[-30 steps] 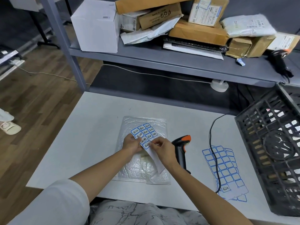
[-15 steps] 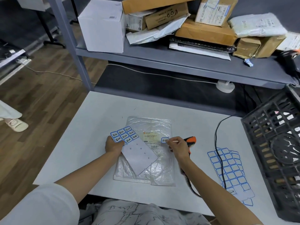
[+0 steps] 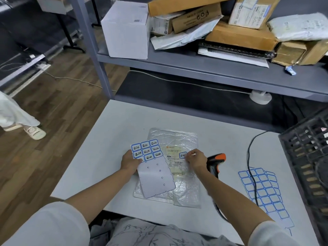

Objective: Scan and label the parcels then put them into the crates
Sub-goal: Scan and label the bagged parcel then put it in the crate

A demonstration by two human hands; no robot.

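A flat parcel in clear plastic (image 3: 184, 183) lies on the white table (image 3: 106, 139) in front of me. My left hand (image 3: 130, 161) grips a label sheet (image 3: 152, 167) by its left edge, over the parcel's left side. Blue-bordered labels fill the sheet's top; its lower part is bare backing. My right hand (image 3: 195, 159) pinches one peeled blue label (image 3: 183, 155) and holds it against the parcel's paper slip. A black and orange barcode scanner (image 3: 215, 164) lies just right of that hand.
A black plastic crate (image 3: 305, 157) stands at the table's right edge. A second blue label sheet (image 3: 262, 190) lies under the scanner cable (image 3: 250, 167). The grey shelf (image 3: 195, 68) behind carries several boxes and mailers. A person's foot (image 3: 33, 131) is on the floor at left.
My right hand peeled one label off the sheet and carried it right onto the parcel's slip. My left hand drew the sheet away to the left.
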